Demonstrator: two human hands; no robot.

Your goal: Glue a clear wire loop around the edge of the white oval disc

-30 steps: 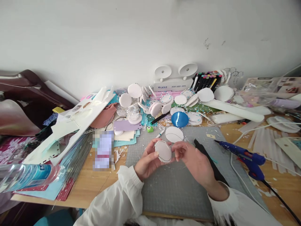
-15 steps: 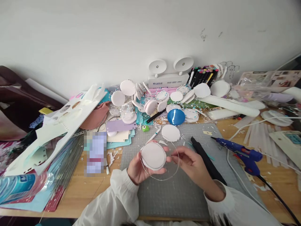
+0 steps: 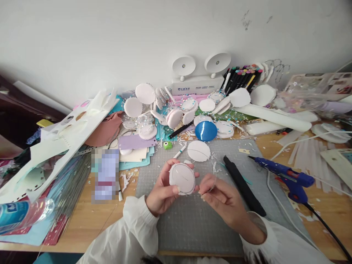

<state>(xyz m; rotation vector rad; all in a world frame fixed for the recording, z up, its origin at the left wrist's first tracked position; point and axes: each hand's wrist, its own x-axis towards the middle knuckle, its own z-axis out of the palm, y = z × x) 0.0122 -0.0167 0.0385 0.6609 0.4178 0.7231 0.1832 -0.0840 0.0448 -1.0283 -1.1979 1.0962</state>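
Near the middle of the table's (image 3: 82, 222) front edge, above a grey cutting mat (image 3: 202, 234), the left hand (image 3: 162, 190) grips a white disc (image 3: 181, 179) by its rim, thumb in front. Just to its right, the right hand (image 3: 223, 201) has its fingertips pinched together on a thin strand (image 3: 215, 170). Another white disc (image 3: 198, 151) lies toward the mat's far edge; a blue glue gun (image 3: 286, 173) rests nearer the table's right edge.

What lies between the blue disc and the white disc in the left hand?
Another white disc on the gray mat, plus a small white scrap, as the head view shows.
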